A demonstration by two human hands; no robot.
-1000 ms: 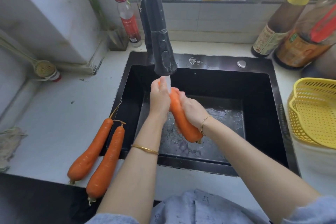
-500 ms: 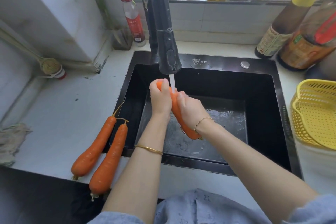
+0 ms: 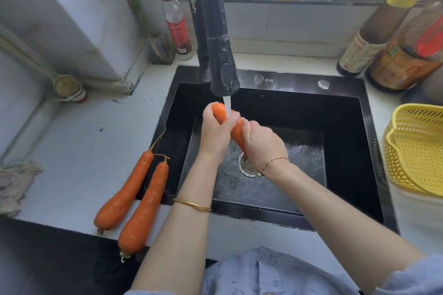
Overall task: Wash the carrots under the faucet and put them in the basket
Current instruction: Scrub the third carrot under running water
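Both hands wrap one carrot (image 3: 219, 110) — left hand (image 3: 215, 130) near its top, right hand (image 3: 262, 143) lower — tilting it so the faucet (image 3: 221, 74) stream lands just above the curled left fingers (image 3: 233, 118), basket (image 3: 417, 148) waiting well right

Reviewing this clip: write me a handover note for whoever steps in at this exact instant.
Hands: the left hand grips the upper end of a carrot under the running faucet; the right hand is wrapped round the same carrot lower down, above the sink.
Waiting: two carrots lie side by side on the counter, left of the sink.
The basket sits right of the sink; no carrot shows in its visible part.
Done: none basketed.
Left: finish this rinse, basket it, then wash and basket the other two.
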